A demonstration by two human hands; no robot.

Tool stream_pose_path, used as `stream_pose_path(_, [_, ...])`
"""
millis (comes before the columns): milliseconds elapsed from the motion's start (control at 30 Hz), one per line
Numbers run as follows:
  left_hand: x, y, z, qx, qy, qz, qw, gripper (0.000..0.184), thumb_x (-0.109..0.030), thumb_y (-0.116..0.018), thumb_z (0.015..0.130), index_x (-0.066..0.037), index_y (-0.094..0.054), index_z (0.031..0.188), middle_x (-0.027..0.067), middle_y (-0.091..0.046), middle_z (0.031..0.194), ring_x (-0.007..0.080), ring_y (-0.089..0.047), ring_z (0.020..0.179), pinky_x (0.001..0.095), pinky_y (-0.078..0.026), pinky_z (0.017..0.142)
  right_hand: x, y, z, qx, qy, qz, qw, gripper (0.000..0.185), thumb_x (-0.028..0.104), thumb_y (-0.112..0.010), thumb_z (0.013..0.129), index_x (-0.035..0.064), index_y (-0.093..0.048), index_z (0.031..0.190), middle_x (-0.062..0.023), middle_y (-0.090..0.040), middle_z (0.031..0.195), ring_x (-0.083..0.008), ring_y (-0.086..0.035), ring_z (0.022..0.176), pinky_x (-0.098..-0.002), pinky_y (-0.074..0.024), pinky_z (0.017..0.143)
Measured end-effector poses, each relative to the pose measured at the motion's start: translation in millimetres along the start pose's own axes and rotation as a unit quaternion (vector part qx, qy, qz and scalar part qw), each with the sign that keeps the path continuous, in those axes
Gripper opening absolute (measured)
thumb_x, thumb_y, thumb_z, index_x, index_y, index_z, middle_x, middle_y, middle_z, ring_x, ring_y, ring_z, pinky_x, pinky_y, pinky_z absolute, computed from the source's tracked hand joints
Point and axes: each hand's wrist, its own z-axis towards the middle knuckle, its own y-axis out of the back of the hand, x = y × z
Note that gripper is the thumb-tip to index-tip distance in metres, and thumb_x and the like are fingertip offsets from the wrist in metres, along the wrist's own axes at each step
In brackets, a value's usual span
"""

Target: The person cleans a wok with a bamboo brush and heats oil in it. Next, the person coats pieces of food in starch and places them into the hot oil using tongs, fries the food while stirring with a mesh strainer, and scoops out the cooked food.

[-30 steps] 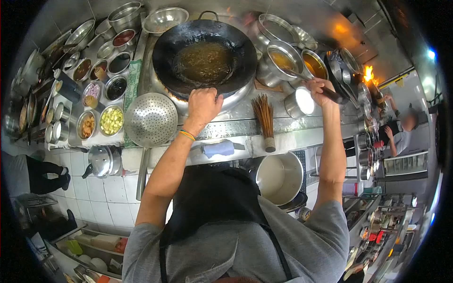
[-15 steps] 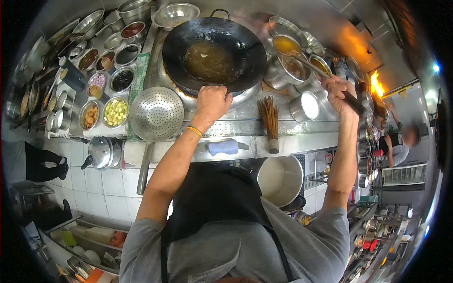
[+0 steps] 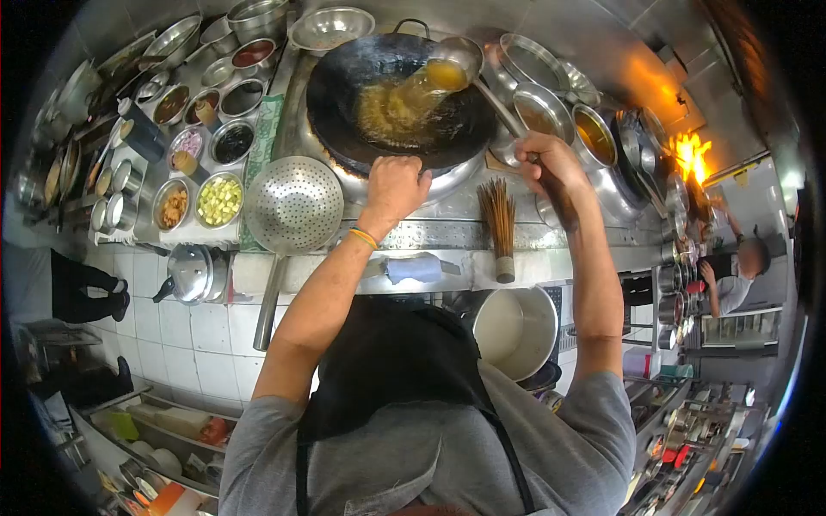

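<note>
My left hand [image 3: 396, 191] is closed at the near edge of a black wok [image 3: 331, 107], its fingers wrapped over what it grips there; the near handle is hidden. Yellowish liquid [image 3: 387, 120] covers the bottom of the wok. My right hand [image 3: 555, 165] is closed round the handle of a metal ladle [image 3: 501, 110]. The ladle's bowl is tipped above the right half of the wok, and a stream of yellow liquid falls from it. A perforated strainer [image 3: 294, 205] lies left of my left wrist, its handle hanging over the counter edge. Below my right hand lies a bamboo brush [image 3: 496, 219].
Bowls of diced green vegetable [image 3: 219, 200], chopped onion [image 3: 185, 142] and dark sauces stand on the left. Metal pots, one with yellow liquid [image 3: 595, 139], crowd the right. A flame [image 3: 690, 156] burns farther right near another person [image 3: 731, 275]. A large pot [image 3: 516, 331] stands below the counter.
My right hand has swung the ladle left from above the pots to over the wok, and its liquid now pours out. My left hand has stayed on the wok's edge.
</note>
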Motion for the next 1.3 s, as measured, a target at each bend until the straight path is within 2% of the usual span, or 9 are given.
stream_pose_path(67, [-0.2,-1.8,-0.3,-0.003,0.001,0.003,1.0,0.026,-0.027,-0.067,0.082,-0.003,-0.062,0.071,0.0159,-0.065,0.071,0.0343,-0.064,0.073,0.0465,-0.047,0.071,-4.9,1.0,-4.3,-0.013,0.065,-0.105,0.992,0.016,0.011,-0.06,0.088,0.0006,-0.058,0.1,0.0005,-0.054,0.063,-0.0088,-0.046,0.041,-0.0262,-0.0354,0.036])
stream_pose_path(133, [-1.2,-0.4,0.0,0.001,0.004,0.007,1.0,0.026,-0.027,-0.067,0.082,-0.003,-0.062,0.071,0.0162,-0.065,0.072,0.0345,-0.064,0.073,0.0465,-0.047,0.071,-6.2,2.4,-16.8,-0.015,0.126,-0.227,0.965,0.043,0.009,-0.061,0.086,-0.0046,-0.055,0.126,-0.0001,-0.058,0.07,-0.0089,-0.047,0.045,-0.0265,-0.0371,0.039])
stream_pose_path(233, [0.4,-1.9,-0.1,0.005,0.002,-0.003,1.0,0.026,-0.027,-0.067,0.081,-0.003,-0.062,0.071,0.0163,-0.065,0.072,0.0347,-0.063,0.073,0.0468,-0.047,0.071,-26.5,18.6,-22.3,-0.111,0.197,-0.305,0.925,0.056,0.007,-0.062,0.085,-0.0011,-0.049,0.139,-0.0016,-0.061,0.074,-0.0075,-0.05,0.048,-0.0255,-0.0371,0.042])
stream_pose_path(433, [-2.1,1.3,2.0,0.027,0.017,-0.001,0.999,0.026,-0.026,-0.067,0.082,-0.004,-0.061,0.07,0.0158,-0.064,0.071,0.0344,-0.063,0.073,0.0468,-0.047,0.071,-121.5,53.1,-50.0,-0.264,0.305,-0.269,0.875,0.043,0.007,-0.063,0.082,-0.0063,-0.058,0.123,-0.0076,-0.062,0.073,-0.0081,-0.05,0.064,-0.027,-0.0428,0.054])
stream_pose_path(633, [-4.8,4.4,4.8,0.066,0.043,0.007,0.997,0.025,-0.027,-0.067,0.08,-0.004,-0.063,0.07,0.0151,-0.066,0.073,0.0326,-0.065,0.074,0.046,-0.047,0.072,-263.5,50.9,-104.3,-0.37,0.156,-0.301,0.865,0.031,0.006,-0.062,0.076,-0.0068,-0.062,0.105,-0.0184,-0.06,0.068,-0.0195,-0.059,0.061,-0.0375,-0.0479,0.059])
stream_pose_path(767, [-0.9,1.0,4.0,0.024,0.013,0.009,1.0,0.028,-0.028,-0.065,0.083,-0.004,-0.061,0.069,0.0158,-0.064,0.069,0.0343,-0.063,0.071,0.0468,-0.046,0.071,-314.9,56.7,-119.0,-0.341,0.109,-0.34,0.87,0.027,0.006,-0.062,0.076,-0.0052,-0.062,0.1,-0.0236,-0.063,0.073,-0.0317,-0.064,0.062,-0.0423,-0.0495,0.062])
stream_pose_path(867, [-3.1,2.5,4.7,0.028,0.019,0.011,0.999,0.029,-0.028,-0.065,0.084,-0.004,-0.061,0.068,0.0157,-0.064,0.069,0.0341,-0.063,0.071,0.0466,-0.046,0.071,-343.1,70.9,-108.7,-0.327,0.085,-0.372,0.865,0.029,0.004,-0.061,0.076,-0.0073,-0.061,0.103,-0.0282,-0.066,0.085,-0.0457,-0.065,0.077,-0.0485,-0.05,0.071])
stream_pose_path(1000, [-2.8,4.0,2.5,0.04,0.023,0.001,0.999,0.029,-0.027,-0.065,0.084,-0.003,-0.061,0.068,0.0158,-0.064,0.069,0.0342,-0.064,0.071,0.0465,-0.046,0.071,-356.2,74.8,-88.9,-0.354,0.098,-0.459,0.809,0.033,0.005,-0.062,0.079,-0.0043,-0.059,0.111,-0.0292,-0.066,0.094,-0.0457,-0.064,0.085,-0.0511,-0.0493,0.077])
stream_pose_path(1300, [-21.4,20.4,-1.7,0.018,0.003,0.008,1.0,0.026,-0.025,-0.065,0.086,-0.003,-0.061,0.071,0.0151,-0.064,0.072,0.0329,-0.063,0.073,0.0446,-0.045,0.071,-351.9,73.0,-76.0,-0.311,0.045,-0.45,0.836,0.029,0.006,-0.059,0.082,-0.0033,-0.051,0.108,-0.0306,-0.061,0.101,-0.0495,-0.058,0.095,-0.0531,-0.0458,0.082])
